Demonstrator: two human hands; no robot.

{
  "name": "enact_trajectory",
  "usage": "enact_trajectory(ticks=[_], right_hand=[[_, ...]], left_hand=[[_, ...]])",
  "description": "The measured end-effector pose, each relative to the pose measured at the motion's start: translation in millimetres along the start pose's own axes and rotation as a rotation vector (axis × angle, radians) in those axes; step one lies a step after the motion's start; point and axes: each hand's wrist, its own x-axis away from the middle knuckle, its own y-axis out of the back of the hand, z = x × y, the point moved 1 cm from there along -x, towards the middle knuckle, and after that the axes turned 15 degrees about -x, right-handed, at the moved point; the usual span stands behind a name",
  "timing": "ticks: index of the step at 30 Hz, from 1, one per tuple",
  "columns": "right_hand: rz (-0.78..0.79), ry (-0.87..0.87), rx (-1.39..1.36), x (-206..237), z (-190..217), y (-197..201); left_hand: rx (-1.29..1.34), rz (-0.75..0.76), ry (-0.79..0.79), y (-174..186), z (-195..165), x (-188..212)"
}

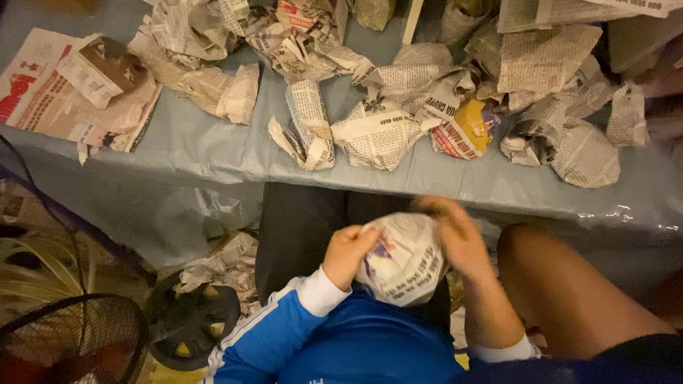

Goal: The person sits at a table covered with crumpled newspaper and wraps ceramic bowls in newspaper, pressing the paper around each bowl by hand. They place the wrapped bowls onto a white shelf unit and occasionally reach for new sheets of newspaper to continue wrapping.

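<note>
The person wore a bright blue top with long sleeves. The left sleeve (pixel 277 331) had white stripes running down it and a white cuff (pixel 321 291) at the wrist. The right sleeve (pixel 506 351) ended in a white cuff too. One knee (pixel 548 277) was bare.

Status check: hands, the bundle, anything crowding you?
Both hands, left hand and right hand, cupping newspaper-wrapped bundle over lap. Wrapped bundles line table ahead. Nothing between.

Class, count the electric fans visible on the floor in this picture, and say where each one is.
1: a black fan at the bottom left corner, on the floor beside its round base. Others may be hidden.
</note>
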Motion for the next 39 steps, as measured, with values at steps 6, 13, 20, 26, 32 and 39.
enact_trajectory(ticks=[6,13,20,26,32,39], right_hand=[[0.213,0.290,0.090,-17,43,-14],[0.014,0.501,0.642,-78,24,-62],[-0.112,0.434,0.721,-127,15,-71],[-0.228,0.371,0.932,-147,13,-89],[-0.237,0.291,1.058,-156,25,-95],[-0.192,0.335,1.023,-171,34,-87]], left_hand=[[0.129,-0.054,-0.219,26,-55,-29],[0.649,-0.170,-0.092,25,-125,-85],[0.301,-0.163,-0.127,58,-162,-121],[-0.605,-0.407,-0.300,82,-188,-139],[-1.144,-0.673,-0.498,87,-186,-136],[-1.363,-0.734,-0.372,89,-188,-131]])
